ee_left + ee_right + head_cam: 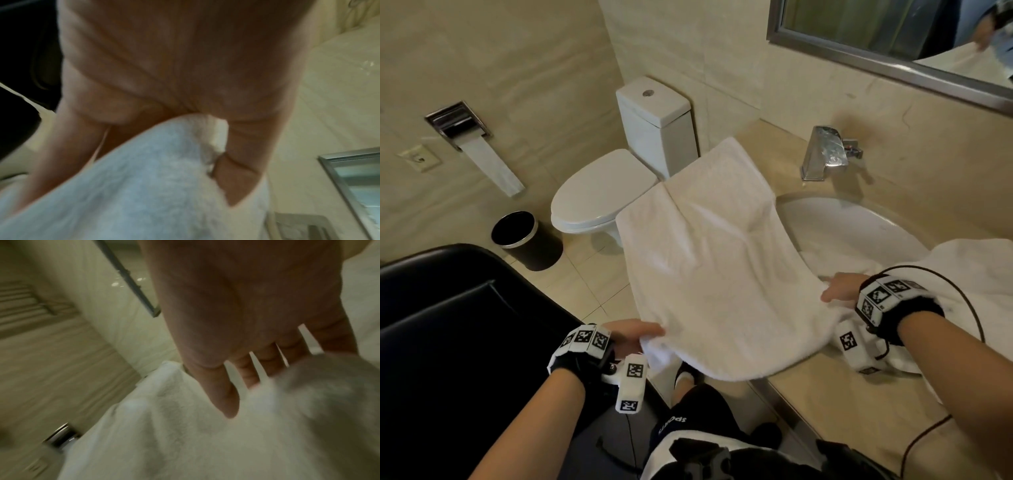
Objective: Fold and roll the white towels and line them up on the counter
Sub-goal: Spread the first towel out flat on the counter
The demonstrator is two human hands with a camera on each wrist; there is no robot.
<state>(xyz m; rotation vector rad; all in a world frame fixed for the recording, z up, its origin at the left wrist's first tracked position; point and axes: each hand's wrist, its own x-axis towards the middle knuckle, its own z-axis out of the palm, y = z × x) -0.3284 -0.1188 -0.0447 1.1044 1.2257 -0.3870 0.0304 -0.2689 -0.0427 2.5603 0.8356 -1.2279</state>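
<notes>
A white towel [709, 260] is stretched out in the air over the left end of the counter [835, 401], its far end draped on the counter by the toilet. My left hand [635, 337] pinches its near left corner between thumb and fingers; the left wrist view shows the white towel [148, 178] bunched in that left hand [216, 146]. My right hand [837, 289] grips the near right corner, thumb on top; in the right wrist view, the fingers [252, 373] run under the white towel [185, 434]. More white towelling [969, 274] lies heaped at the right, over the sink's edge.
A white sink basin [859, 226] is set into the counter, with a chrome faucet [825, 150] behind it and a mirror [893, 31] above. Left of the counter stand a toilet [606, 195], a black bin [524, 240] and a black padded surface [448, 318].
</notes>
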